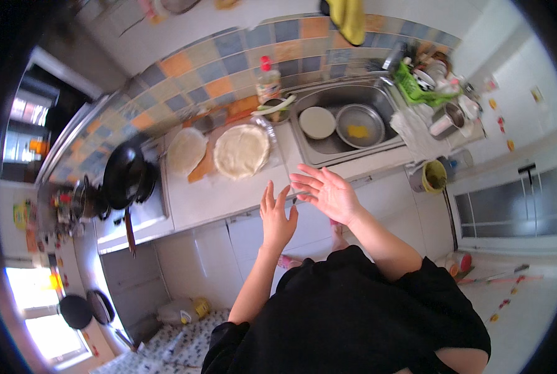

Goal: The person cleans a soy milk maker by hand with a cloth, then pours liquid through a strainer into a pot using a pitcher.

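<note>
My left hand [277, 219] is raised in front of the counter edge, fingers spread, holding nothing. Beside it, my right hand [327, 194] is held palm up with its fingers apart, also bare. Beyond them on the counter [203, 201] lies a round, pale sheet of dough [242, 152], apparently on a plate or pan that it hides. To its left is a whitish round dish or lid [187, 152], partly over a wooden board [201, 169]. In the steel sink [306, 152] sit a white bowl or plate [317, 123] and a round metal pan [372, 122] with something yellow inside.
A black wok [122, 175] rests on the stove at left, its handle [129, 233] jutting past the counter edge. Behind the dough stands a red-capped bottle [268, 82]. Right of the sink are a loaded green basket [407, 84], a white cloth [416, 133] and a metal container [447, 120].
</note>
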Action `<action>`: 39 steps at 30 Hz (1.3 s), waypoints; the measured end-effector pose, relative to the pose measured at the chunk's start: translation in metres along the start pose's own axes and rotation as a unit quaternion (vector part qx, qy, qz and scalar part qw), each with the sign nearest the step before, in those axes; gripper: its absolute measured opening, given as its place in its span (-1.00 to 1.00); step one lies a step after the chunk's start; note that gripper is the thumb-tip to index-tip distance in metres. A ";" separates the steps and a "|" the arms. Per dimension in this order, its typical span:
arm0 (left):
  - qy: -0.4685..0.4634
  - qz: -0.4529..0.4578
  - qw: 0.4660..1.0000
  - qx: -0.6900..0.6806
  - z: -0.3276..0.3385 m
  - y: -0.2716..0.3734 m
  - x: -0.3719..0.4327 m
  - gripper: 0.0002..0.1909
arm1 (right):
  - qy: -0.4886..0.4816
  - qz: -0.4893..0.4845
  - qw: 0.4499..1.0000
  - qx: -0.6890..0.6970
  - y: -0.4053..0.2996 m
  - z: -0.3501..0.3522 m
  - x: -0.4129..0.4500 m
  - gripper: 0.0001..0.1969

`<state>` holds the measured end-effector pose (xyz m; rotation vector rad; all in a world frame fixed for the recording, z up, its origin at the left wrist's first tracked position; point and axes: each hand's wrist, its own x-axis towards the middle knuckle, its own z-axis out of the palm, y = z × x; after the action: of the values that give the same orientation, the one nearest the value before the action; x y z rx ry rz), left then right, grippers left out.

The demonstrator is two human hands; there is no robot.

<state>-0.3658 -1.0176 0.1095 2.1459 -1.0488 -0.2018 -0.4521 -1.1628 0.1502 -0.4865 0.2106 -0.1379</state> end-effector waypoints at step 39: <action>-0.205 0.050 0.956 -0.202 0.464 0.313 0.252 -0.34 | 0.507 -0.118 0.842 -0.145 -0.390 -0.348 -0.223 -0.62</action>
<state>-0.5936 -1.5812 0.0254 1.7108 -1.2197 -0.7721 -0.7807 -1.6203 0.0731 -0.7078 1.2333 -0.6138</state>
